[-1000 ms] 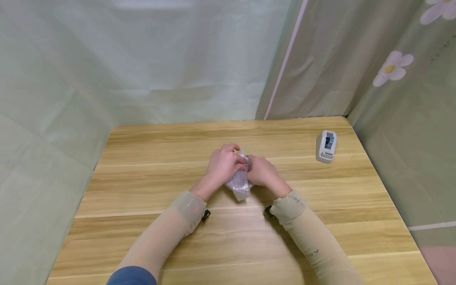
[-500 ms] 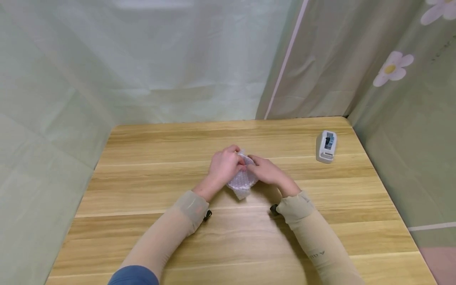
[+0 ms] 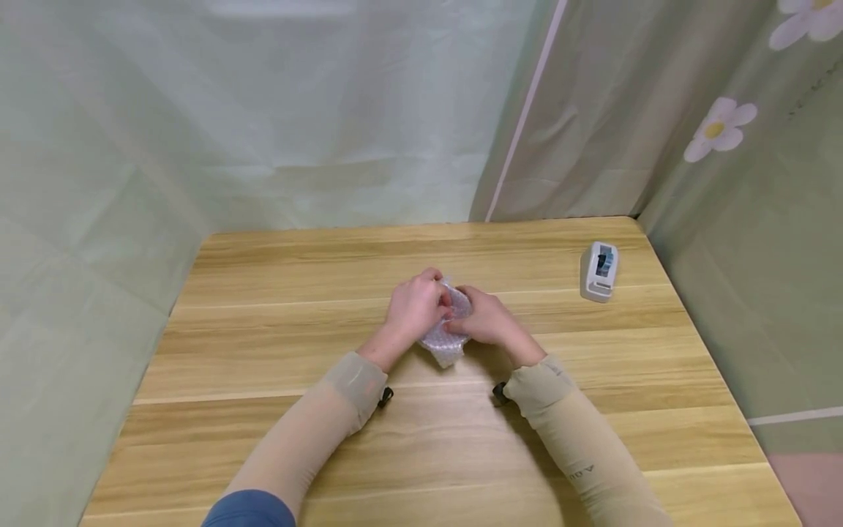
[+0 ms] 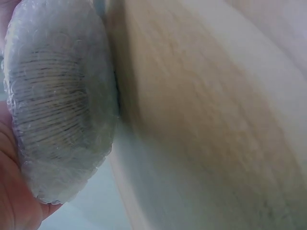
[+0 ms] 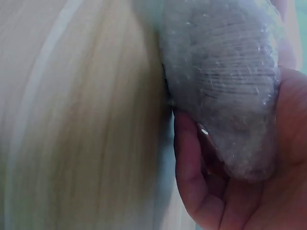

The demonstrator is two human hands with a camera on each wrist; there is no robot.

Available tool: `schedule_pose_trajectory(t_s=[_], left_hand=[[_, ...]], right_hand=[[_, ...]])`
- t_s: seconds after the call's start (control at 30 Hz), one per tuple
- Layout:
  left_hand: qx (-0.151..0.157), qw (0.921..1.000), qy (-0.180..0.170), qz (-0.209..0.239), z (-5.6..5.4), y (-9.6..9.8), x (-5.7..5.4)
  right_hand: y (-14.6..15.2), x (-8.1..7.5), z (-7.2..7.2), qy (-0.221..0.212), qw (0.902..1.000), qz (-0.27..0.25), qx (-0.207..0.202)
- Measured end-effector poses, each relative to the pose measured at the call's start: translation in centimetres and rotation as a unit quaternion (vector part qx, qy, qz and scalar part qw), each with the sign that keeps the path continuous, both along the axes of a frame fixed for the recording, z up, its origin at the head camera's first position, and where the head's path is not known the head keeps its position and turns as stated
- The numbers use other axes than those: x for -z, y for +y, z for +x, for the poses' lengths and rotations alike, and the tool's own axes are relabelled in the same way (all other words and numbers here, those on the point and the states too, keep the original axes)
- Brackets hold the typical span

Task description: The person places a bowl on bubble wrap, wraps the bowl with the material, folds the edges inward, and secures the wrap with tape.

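Near the middle of the table, a bubble-wrapped bundle point(image 3: 445, 338) sits between both hands. Through the clear wrap, the left wrist view shows a pale, rounded thing with fine dark lines point(image 4: 53, 100); its kind is not plain. My left hand point(image 3: 413, 307) pinches the wrap at the upper left side, fingers bent over its top. From the right, my right hand point(image 3: 489, 319) holds the bundle, thumb lying across the wrap. In the right wrist view, fingers point(image 5: 189, 167) curl beneath the lower end of the bubble wrap point(image 5: 249, 158).
A grey-white tape dispenser point(image 3: 598, 272) stands at the back right of the wooden table point(image 3: 263, 351). Pale curtains point(image 3: 342, 132) hang behind the table and along both sides, with printed flowers at the right.
My right hand first slid outward a little, then came back in, its thumb now lower on the wrap. The left hand keeps its hold with only a slight shift.
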State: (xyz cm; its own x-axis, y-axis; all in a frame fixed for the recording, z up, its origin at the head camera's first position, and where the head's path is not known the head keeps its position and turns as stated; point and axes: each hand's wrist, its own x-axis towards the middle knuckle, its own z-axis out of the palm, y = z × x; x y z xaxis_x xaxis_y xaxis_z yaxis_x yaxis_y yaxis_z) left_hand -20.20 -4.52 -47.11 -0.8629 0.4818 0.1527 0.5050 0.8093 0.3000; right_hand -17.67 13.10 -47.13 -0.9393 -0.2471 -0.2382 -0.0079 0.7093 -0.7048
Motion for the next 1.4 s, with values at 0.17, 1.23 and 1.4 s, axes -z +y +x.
schedule_pose_trajectory(t_s=[0.17, 1.23, 1.4], left_hand=[[0.006, 0.9978, -0.042, 0.05, -0.1, -0.6, 0.1], [-0.131, 0.9649, -0.226, 0.028, -0.2, -1.1, -0.7], [-0.138, 0.9602, -0.241, 0.025, -0.1, -1.0, -0.7]], right_hand=[[-0.6, 0.2, -0.2, -0.006, 0.9995, 0.025, 0.019], [-0.1, 0.3, 0.1, 0.011, 0.9998, 0.001, 0.019], [1.3, 0.0, 0.8, 0.008, 0.9979, -0.063, 0.012]])
